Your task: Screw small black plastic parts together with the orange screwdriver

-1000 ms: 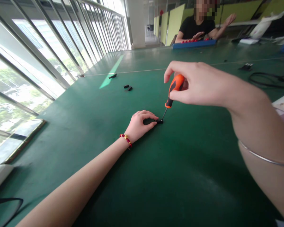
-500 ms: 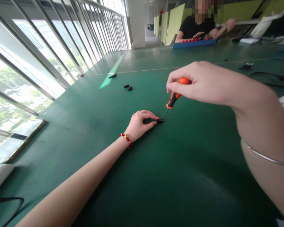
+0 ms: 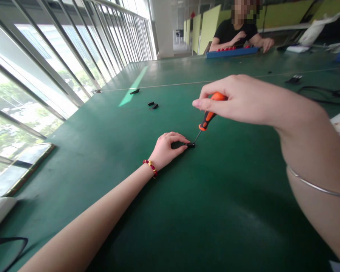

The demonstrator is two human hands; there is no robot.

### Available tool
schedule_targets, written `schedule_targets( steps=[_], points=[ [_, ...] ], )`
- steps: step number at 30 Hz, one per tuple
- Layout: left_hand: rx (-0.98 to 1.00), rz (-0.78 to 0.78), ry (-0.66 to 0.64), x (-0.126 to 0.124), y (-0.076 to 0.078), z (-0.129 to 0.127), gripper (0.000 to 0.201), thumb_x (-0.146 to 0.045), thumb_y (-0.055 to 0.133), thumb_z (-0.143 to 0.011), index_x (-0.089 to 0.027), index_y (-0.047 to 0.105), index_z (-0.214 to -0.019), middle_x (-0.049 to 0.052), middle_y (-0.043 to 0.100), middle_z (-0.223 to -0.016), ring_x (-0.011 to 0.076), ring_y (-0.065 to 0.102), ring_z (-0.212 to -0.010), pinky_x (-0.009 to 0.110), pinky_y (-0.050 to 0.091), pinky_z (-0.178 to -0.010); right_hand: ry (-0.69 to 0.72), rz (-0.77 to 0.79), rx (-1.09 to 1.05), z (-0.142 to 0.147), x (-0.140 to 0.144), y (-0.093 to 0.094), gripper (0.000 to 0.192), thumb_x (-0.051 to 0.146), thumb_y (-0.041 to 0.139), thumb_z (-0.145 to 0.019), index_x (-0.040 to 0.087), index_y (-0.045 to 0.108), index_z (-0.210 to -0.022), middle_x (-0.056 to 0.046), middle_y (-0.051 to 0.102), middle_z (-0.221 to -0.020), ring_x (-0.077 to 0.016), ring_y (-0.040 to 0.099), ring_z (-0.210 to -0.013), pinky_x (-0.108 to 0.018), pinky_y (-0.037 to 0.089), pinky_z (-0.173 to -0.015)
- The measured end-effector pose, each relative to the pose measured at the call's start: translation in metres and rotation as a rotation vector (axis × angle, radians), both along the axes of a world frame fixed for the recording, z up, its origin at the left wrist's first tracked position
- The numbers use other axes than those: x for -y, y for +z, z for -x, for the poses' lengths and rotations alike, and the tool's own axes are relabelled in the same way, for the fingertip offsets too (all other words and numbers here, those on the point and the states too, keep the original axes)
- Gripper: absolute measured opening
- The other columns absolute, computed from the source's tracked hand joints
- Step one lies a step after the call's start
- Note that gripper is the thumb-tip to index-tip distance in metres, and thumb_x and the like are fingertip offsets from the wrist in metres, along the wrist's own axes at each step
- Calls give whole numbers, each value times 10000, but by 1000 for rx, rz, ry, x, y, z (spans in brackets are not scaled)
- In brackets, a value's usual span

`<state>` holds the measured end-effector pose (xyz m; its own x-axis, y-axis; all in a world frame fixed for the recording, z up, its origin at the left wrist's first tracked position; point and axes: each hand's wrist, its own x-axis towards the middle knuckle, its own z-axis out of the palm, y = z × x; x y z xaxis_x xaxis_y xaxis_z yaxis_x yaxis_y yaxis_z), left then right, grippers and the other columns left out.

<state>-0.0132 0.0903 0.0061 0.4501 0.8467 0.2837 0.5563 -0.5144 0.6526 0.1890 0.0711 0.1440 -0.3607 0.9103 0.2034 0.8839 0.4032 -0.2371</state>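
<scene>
Between thumb and fingers, my left hand [image 3: 169,149] pinches a small black part [image 3: 190,145] against the green tabletop [image 3: 170,211]. What kind of part it is, I cannot make out. My right hand [image 3: 232,99] is closed around the top of an orange and black screwdriver [image 3: 207,120], which leans with its handle up and to the right. The thin shaft slants down, and its tip meets the right end of the black part.
Farther back lie small black pieces [image 3: 153,105] and another black piece [image 3: 135,91]. Black cables [image 3: 323,90] run at the right. Railings line the left side. Across the table a person [image 3: 235,36] sits behind a blue tray [image 3: 232,53] with red items.
My right thumb has shifted left along the screwdriver handle while the tip stays on the black part. My left hand holds still. The person opposite has lowered one hand to the tray's end.
</scene>
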Motion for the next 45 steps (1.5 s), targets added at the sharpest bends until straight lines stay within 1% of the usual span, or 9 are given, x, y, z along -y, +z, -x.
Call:
schedule_targets(
  steps=[5,10,14,19,24,28,33,39,45],
  points=[
    [-21,-10,12,-1,0,0,145,-250,626,-776,-220,712,-889,29,693,-1031,205,597,-1022,397,404,-1017,41,-20,-40,1,3,1,282,333,573,-747,268,557,-1021,12,573,-727,-133,461,-605,-280,309,-552],
    [-20,-8,10,-1,-1,0,138,-229,628,-770,-214,707,-882,28,692,-1034,203,595,-1030,392,400,-1018,-9,42,-13,2,6,3,356,523,426,-854,231,629,-860,-6,476,-592,-125,388,-517,-299,254,-536],
    [-25,-5,10,0,0,0,136,-245,630,-772,-218,705,-882,26,690,-1034,203,593,-1030,390,401,-1014,19,21,-33,1,6,4,317,373,548,-787,265,576,-1083,-3,584,-733,-143,461,-580,-297,296,-561],
    [-25,-9,6,0,0,0,136,-237,625,-772,-215,704,-881,26,692,-1030,204,593,-1028,392,398,-1017,-17,34,10,-1,1,2,318,520,448,-832,259,627,-841,-2,517,-593,-128,372,-477,-304,261,-498],
    [-28,-10,10,0,0,0,135,-244,624,-772,-225,704,-879,22,690,-1033,204,594,-1025,391,403,-1012,39,1,-47,-3,-3,-1,418,361,629,-708,275,526,-1104,0,626,-772,-159,512,-611,-287,321,-545],
    [-31,-9,14,0,0,0,135,-239,626,-769,-224,704,-878,21,690,-1035,205,592,-1031,393,400,-1017,-58,2,13,-2,0,1,328,529,474,-816,249,614,-914,-19,589,-691,-151,475,-561,-299,300,-548],
    [-41,-12,12,0,1,0,142,-248,618,-777,-216,702,-887,27,687,-1039,209,588,-1035,399,400,-1015,25,43,-43,1,-2,1,347,358,609,-712,270,573,-1046,6,616,-756,-144,493,-591,-285,316,-547],
    [-54,-24,35,2,1,-3,100,-236,606,-769,-209,664,-846,25,673,-1011,207,583,-1006,390,409,-990,-20,-7,-111,4,1,0,263,453,549,-777,211,642,-732,-8,496,-580,-128,445,-533,-290,290,-530],
    [-190,-129,83,12,3,-7,175,-368,638,-742,-194,612,-742,41,625,-945,222,558,-927,409,393,-924,-49,-74,-140,4,4,2,200,359,548,-772,204,631,-678,-27,494,-578,-159,497,-577,-292,296,-531]
  ],
)
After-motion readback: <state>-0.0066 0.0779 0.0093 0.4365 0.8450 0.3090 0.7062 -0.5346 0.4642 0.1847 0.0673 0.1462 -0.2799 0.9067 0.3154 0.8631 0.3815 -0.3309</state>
